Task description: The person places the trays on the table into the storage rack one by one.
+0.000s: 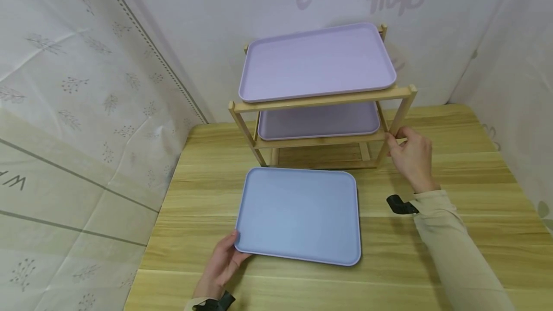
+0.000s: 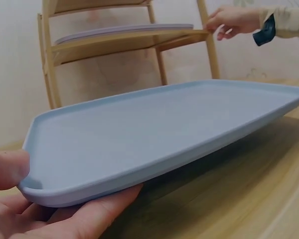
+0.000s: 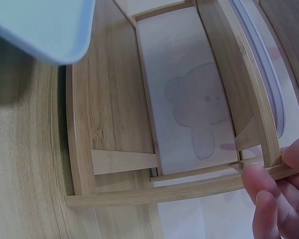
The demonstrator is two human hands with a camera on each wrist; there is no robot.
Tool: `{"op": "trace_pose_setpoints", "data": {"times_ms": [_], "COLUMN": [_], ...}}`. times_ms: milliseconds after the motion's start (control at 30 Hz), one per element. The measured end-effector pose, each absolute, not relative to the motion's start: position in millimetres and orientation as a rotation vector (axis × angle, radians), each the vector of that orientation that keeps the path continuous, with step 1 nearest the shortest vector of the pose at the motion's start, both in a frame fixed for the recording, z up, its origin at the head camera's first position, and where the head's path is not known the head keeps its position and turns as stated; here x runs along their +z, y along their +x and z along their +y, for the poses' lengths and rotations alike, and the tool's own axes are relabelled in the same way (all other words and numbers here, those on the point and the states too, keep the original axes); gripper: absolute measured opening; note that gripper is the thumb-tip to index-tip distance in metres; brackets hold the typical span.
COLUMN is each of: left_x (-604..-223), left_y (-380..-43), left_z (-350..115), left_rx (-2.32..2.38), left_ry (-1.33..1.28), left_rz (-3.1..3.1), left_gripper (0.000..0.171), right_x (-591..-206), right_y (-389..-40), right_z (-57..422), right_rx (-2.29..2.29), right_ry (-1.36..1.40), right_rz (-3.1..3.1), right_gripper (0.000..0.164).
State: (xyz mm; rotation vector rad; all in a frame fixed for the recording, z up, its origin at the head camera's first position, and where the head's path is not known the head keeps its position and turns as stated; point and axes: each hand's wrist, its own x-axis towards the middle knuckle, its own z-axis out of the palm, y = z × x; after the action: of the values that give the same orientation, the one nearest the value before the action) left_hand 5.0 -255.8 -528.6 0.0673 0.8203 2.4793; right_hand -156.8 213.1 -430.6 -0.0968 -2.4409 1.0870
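Observation:
A light blue tray point(image 1: 298, 215) is held above the tabletop by my left hand point(image 1: 222, 260) at its near left corner. In the left wrist view the thumb point(image 2: 10, 168) lies over the rim and the fingers are underneath; a gap shows below the tray. A wooden rack point(image 1: 319, 101) stands behind it. My right hand point(image 1: 410, 155) grips the rack's front right post at the middle shelf's height, thumb and fingers around it in the right wrist view. Lilac trays lie on the top shelf point(image 1: 317, 64) and middle shelf point(image 1: 319, 124).
The rack's slatted bottom shelf point(image 1: 319, 156) bears no tray and lies just past the blue tray's far edge. A wooden table point(image 1: 458, 167) carries everything. Printed cloth point(image 1: 86, 109) hangs on the left, at the back and on the right.

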Motion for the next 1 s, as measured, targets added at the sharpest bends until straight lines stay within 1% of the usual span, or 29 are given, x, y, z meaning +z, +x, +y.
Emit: {"op": "trace_pose_setpoints", "data": {"times_ms": [200, 433, 600, 700, 900, 1000], "left_x": [-527, -526, -525, -526, -525, -521], "left_y": [4, 3, 0, -3, -10, -12], "left_z": [-246, -237, -230, -227, -218, -212], "left_rx": [2.461, 2.449, 2.438, 2.43, 2.427, 2.439], "left_ry": [0.067, -0.005, -0.088, -0.084, -0.074, -0.135], "left_rz": [0.84, 0.858, 0.887, 0.898, 0.889, 0.891], "left_gripper": [0.052, 0.051, 0.045, 0.043, 0.046, 0.042], "right_x": [-430, -429, -429, -429, -430, -430], "right_y": [-157, -156, -156, -156, -156, -157], "right_z": [214, 214, 214, 214, 214, 214], "right_rx": [1.088, 1.092, 1.084, 1.082, 1.083, 1.081], "right_ry": [-0.107, -0.105, -0.097, -0.095, -0.093, -0.088], "right_rz": [-2.446, -2.463, -2.466, -2.467, -2.462, -2.455], "right_gripper": [0.026, 0.027, 0.026, 0.026, 0.026, 0.025]}}
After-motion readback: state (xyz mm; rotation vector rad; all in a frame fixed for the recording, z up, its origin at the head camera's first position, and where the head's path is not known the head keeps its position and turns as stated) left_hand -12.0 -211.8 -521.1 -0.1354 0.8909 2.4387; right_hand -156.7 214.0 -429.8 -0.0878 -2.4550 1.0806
